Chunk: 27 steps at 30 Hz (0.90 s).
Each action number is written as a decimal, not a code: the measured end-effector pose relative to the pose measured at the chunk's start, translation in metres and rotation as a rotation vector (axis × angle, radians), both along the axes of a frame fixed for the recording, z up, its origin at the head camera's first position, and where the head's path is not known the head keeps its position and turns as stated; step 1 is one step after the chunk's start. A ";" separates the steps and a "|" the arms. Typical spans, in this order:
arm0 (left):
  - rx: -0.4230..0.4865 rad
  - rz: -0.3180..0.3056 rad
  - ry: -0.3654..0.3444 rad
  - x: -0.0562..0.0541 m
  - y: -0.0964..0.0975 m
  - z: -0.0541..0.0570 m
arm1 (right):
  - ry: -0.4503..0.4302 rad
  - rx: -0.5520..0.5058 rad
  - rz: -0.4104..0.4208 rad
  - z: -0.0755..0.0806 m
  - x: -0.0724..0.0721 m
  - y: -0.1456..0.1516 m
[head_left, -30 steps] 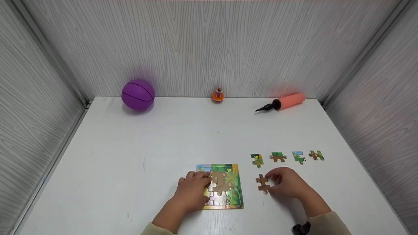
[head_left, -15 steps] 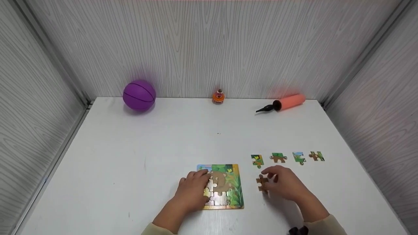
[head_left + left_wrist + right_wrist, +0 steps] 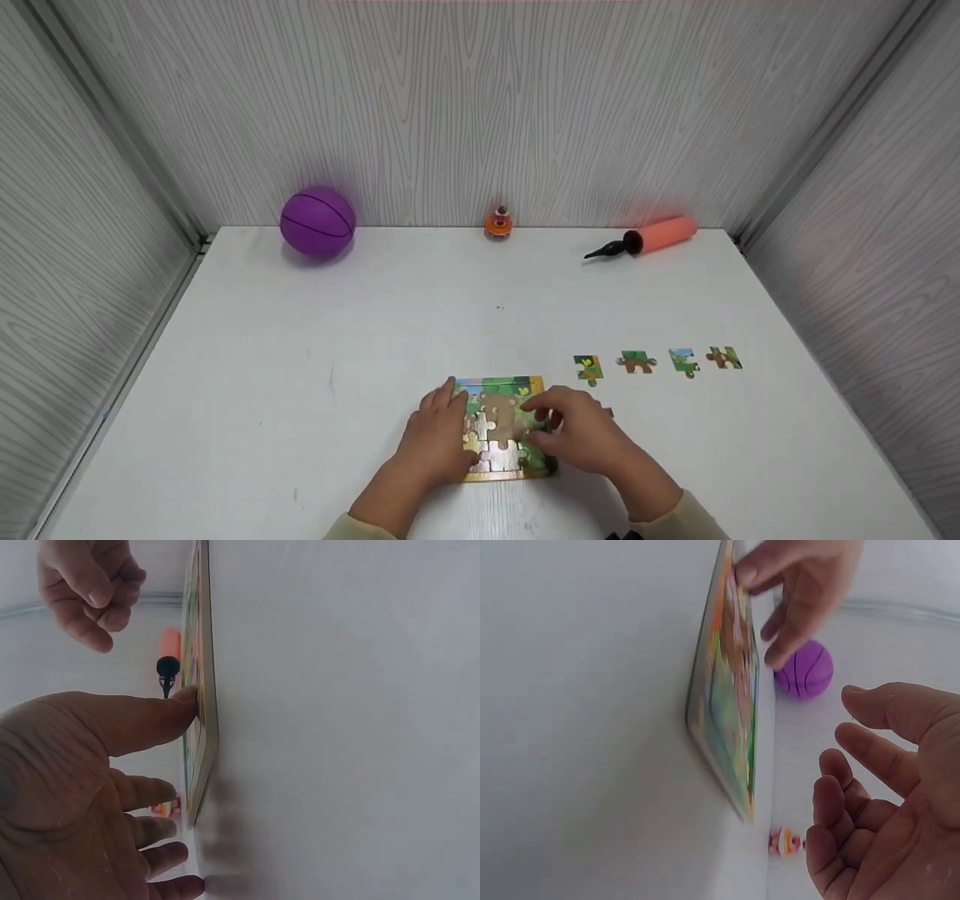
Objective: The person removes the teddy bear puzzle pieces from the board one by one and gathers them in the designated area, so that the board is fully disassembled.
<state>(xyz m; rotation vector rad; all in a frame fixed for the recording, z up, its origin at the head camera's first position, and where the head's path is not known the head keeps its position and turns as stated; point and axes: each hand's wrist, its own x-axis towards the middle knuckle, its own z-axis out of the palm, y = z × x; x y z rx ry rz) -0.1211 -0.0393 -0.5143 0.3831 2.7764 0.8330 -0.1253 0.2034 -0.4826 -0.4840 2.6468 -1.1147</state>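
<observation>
A square bear jigsaw puzzle (image 3: 508, 475) lies on the white table in the head view, most of its picture showing a brown bear among green leaves. My left hand (image 3: 433, 442) rests along its left side, thumb on the board face and fingers spread straight, as the left wrist view shows. Over the puzzle's right part hovers my right hand (image 3: 585, 433), thumb and index finger apart with nothing between them. Behind its knuckles peeks a brown puzzle piece (image 3: 608, 412), mostly hidden. A row of loose pieces lies farther right, starting with a yellow-and-green puzzle piece (image 3: 589, 369).
That row continues with a brown-green piece (image 3: 637, 362), a blue-green piece (image 3: 684, 361) and a brown piece (image 3: 724, 358). Along the back wall stand a purple ball (image 3: 318, 223), a small orange toy (image 3: 499, 224) and a coral hand pump (image 3: 660, 235).
My right hand has left the brown puzzle piece on the table and moved left over the puzzle. The left hand's fingers have straightened and shifted slightly off the picture.
</observation>
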 end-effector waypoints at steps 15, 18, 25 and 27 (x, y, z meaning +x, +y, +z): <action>-0.038 -0.033 -0.013 -0.004 -0.008 0.003 | -0.021 -0.097 0.097 -0.017 0.000 -0.037; -0.046 -0.034 -0.011 -0.006 -0.009 0.003 | -0.053 -0.102 0.091 -0.021 -0.004 -0.039; -0.067 -0.038 0.008 -0.009 -0.012 0.002 | -0.124 -0.126 0.083 -0.034 -0.008 -0.043; -0.066 -0.041 0.014 -0.009 -0.013 0.002 | -0.126 -0.122 0.074 -0.037 -0.009 -0.044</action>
